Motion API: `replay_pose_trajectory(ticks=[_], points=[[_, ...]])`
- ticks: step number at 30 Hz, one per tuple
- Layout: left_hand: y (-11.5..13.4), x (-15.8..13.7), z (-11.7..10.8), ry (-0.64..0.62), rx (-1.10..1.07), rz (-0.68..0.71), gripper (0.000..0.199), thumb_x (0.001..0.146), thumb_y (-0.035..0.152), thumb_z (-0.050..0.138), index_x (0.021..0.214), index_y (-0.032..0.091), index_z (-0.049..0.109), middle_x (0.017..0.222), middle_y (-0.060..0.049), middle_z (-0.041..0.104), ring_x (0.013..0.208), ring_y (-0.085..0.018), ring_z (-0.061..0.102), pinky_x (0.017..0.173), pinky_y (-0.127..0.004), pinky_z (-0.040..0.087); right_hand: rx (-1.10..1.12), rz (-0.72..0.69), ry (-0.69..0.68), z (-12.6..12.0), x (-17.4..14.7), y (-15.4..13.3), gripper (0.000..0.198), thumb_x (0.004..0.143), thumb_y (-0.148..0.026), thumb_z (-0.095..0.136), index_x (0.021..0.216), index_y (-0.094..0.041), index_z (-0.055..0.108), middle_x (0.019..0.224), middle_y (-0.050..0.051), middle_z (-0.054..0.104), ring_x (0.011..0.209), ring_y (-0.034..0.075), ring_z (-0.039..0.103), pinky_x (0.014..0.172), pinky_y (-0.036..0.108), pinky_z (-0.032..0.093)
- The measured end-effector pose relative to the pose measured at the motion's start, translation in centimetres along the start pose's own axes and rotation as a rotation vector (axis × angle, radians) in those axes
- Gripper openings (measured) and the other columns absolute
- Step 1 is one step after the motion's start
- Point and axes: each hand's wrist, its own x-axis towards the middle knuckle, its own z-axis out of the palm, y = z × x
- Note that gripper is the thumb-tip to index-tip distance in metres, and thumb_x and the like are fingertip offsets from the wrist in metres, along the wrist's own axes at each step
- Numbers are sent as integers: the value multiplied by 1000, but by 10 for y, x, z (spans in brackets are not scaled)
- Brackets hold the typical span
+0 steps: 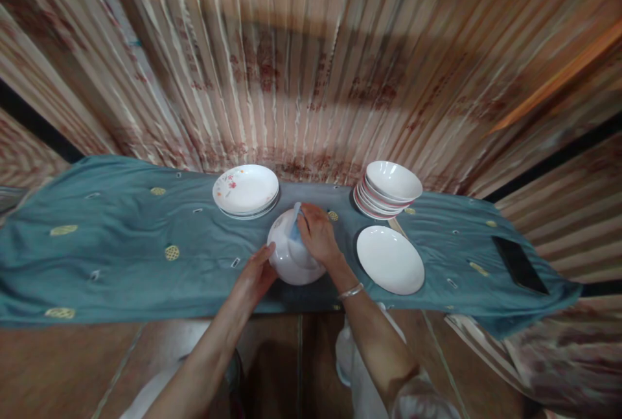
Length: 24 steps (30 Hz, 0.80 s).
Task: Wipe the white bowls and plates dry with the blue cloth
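Note:
A glossy white bowl (pixel 287 263) is held at the front middle of the table. My left hand (pixel 256 274) grips its left edge, the thumb lying on the rim side. Pinched in the fingers of my right hand (pixel 317 232) is a light blue cloth (pixel 295 225), pressed against the upper part of the bowl. My right wrist wears a silver bangle. The fingers of my left hand under the bowl are partly hidden.
Behind to the left stands a stack of white plates (pixel 247 187) with a floral print. Several stacked bowls (pixel 391 182) stand at the back right, with a white plate (pixel 389 260) in front. A black phone (pixel 519 265) lies on the teal tablecloth (pixel 121 231) at far right.

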Motion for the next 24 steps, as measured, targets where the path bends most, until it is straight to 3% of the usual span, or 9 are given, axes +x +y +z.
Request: replay_pose_trajectory(ticks=[9,16,20,24], points=[[3,2,-1,-6,12,-7,10,67,11,80,71,14,72,66,-1,72,62,-13,65,63,-21,53,-100,-174,-169,3,0,-49,29,101,-28,48,115,-13,68,125,14,69,130,28,53,116,45,35],[0,6,-3,-67,60,-6,11,68,15,80,77,15,73,71,-3,74,77,-19,70,73,-27,56,-111,-149,-188,0,3,-49,23,102,-29,49,113,-20,67,125,10,70,130,26,53,118,47,28],[-1,8,-4,-34,37,-18,12,70,12,80,80,12,73,72,-4,75,68,-15,68,70,-24,55,-117,-74,-142,-6,9,-35,24,103,-29,48,111,-19,68,122,11,71,124,27,57,115,47,32],[-4,11,-4,-36,30,-41,14,74,15,79,86,11,74,80,-7,77,80,-19,72,77,-26,57,-106,-45,-132,-11,10,-24,26,104,-29,45,110,-18,68,117,12,72,115,27,61,108,46,37]])
